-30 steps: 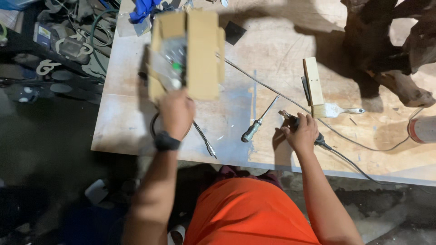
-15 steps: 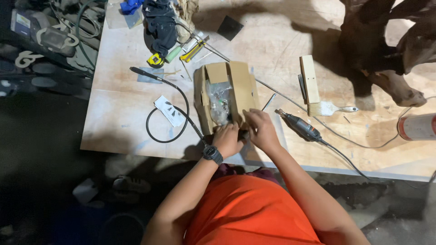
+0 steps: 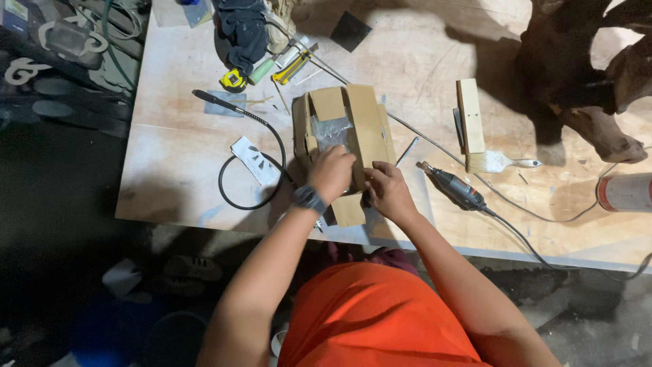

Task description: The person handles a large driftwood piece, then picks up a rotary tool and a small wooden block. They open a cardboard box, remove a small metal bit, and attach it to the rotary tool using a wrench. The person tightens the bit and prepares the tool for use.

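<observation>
An open brown cardboard box (image 3: pixel 367 126) lies on the plywood table (image 3: pixel 176 170), with clear plastic bags showing inside it. My left hand (image 3: pixel 331 172), a dark watch on its wrist, reaches into the near end of the box. My right hand (image 3: pixel 385 188) grips the box's near right edge by a flap. A grey rotary tool (image 3: pixel 454 186) with a black cord lies on the table just right of my right hand, untouched.
A black flexible shaft cable (image 3: pixel 252 163) and a white card (image 3: pixel 255 160) lie left of the box. Behind are a yellow tape measure (image 3: pixel 233 79), dark cloth and screwdrivers. A wood block (image 3: pixel 469 122), paintbrush (image 3: pixel 506 162), dark driftwood (image 3: pixel 584 75) and a red-white can (image 3: pixel 625 192) sit right.
A second ago my left hand held the box up at the table's left and my right held the rotary tool. Now the box lies in front of me with both hands on it.
</observation>
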